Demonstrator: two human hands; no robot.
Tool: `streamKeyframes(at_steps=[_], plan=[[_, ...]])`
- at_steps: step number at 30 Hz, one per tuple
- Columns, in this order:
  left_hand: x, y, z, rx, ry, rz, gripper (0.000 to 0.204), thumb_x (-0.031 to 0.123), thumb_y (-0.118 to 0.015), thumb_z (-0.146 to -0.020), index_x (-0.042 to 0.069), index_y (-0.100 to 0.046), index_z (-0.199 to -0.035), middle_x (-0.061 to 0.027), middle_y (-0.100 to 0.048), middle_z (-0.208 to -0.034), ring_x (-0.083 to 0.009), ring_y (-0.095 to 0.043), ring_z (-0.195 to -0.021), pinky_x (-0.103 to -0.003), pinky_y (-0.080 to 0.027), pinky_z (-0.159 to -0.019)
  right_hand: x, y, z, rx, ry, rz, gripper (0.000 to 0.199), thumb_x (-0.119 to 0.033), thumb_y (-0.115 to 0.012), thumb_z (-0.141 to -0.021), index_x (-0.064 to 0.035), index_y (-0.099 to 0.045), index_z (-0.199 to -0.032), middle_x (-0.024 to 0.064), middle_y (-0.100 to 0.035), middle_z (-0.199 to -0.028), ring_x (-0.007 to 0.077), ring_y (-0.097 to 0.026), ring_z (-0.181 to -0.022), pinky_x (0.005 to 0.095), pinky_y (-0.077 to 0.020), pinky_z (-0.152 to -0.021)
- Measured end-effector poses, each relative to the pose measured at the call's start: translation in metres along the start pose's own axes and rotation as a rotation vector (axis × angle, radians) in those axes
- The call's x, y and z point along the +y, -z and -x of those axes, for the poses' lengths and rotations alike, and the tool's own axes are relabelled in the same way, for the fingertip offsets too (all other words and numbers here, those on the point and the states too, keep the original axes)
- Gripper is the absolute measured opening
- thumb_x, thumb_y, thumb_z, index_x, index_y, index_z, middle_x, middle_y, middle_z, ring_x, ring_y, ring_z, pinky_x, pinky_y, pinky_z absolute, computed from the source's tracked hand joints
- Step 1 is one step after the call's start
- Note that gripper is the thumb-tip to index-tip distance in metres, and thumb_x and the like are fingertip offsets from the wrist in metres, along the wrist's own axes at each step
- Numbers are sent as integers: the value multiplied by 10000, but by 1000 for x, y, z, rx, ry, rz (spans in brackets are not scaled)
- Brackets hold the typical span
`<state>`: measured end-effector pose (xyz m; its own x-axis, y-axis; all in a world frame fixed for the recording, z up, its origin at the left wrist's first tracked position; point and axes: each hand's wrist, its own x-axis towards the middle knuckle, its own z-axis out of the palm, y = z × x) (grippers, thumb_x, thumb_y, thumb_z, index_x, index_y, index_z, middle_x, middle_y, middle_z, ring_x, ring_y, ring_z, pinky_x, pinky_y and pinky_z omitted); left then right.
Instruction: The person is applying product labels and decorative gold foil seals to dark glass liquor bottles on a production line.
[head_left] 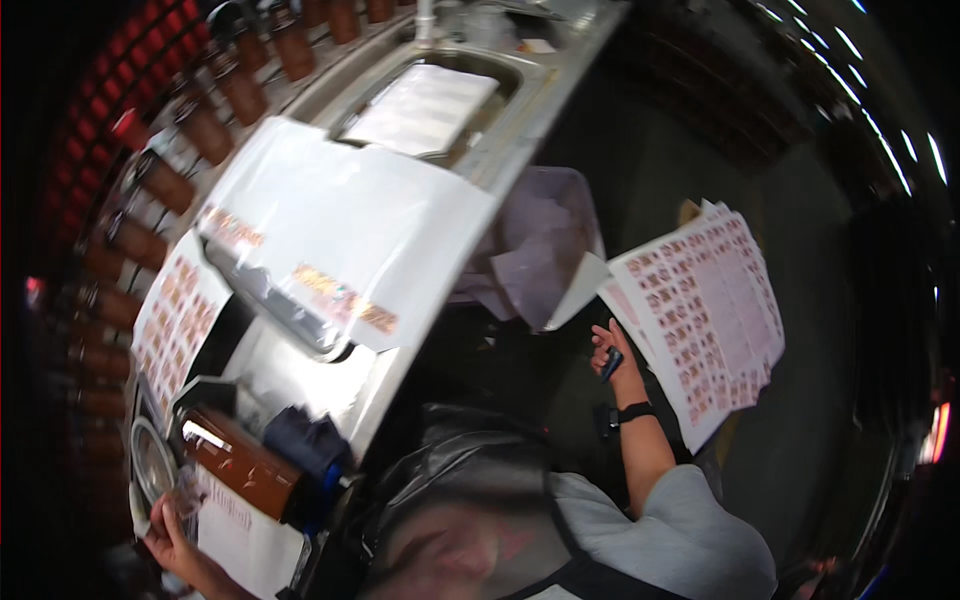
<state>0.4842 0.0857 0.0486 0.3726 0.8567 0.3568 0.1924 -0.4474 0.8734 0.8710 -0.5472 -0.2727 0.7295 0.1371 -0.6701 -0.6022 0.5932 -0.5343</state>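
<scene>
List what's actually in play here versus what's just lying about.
In hand:
right hand, pinching the edge of the sticker sheets, a small dark object in its fingers
left hand, on a clear wrapper beside the brown bottle lying on the counter

Lying about:
white bag draped over the counter
sink
rows of brown bottles
crumpled paper

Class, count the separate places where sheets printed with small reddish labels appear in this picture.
2: a stack of label sheets held out at the right by the right hand, and one sheet lying on the metal counter at left. More may lie hidden underneath.
</scene>
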Motion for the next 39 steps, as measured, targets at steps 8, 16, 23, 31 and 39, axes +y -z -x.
streamKeyframes(at_steps=[8,16,23,31,39], plan=[[45,20,-9,-151,-53,70,300,-64,-609,-890,-29,-564,-1185,-87,-690,-941,-135,-645,-870,-271,-504,-827,1,-230,104,-231,740,744,217,-235,-626,-942,-30,-664,-1002,23,-576,-693,49,-424,-426,200,-318,-381],[72,84,-16,-394,-369,-269,492,-138,-659,-744,-26,-618,-1221,-85,-709,-829,-164,-687,-795,-282,-523,-768,141,-448,232,-846,791,1103,128,-49,-637,-906,11,-681,-1011,-8,-640,-799,38,-563,-685,180,-439,-619],[27,88,-64,-620,-313,-73,448,-103,-667,-774,-21,-615,-1212,-87,-707,-845,-178,-697,-803,-287,-530,-738,270,-518,261,-1191,558,1247,159,-64,-680,-869,-39,-705,-1024,27,-644,-792,45,-546,-646,199,-425,-576],[-64,60,-106,-584,-88,82,459,-46,-627,-852,3,-558,-1303,-67,-696,-928,-139,-663,-837,-280,-523,-765,342,-563,294,-1370,618,1513,753,-380,-792,-771,-18,-444,-1332,178,-535,-1154,319,-571,-1015,397,-480,-845],[-88,56,-113,-479,-98,169,590,-54,-660,-832,25,-496,-1394,-58,-670,-983,-112,-615,-836,-261,-498,-778,377,-556,293,-1293,481,1496,860,-322,-773,-787,-21,-299,-1438,219,-411,-1316,370,-477,-1225,434,-433,-996]])
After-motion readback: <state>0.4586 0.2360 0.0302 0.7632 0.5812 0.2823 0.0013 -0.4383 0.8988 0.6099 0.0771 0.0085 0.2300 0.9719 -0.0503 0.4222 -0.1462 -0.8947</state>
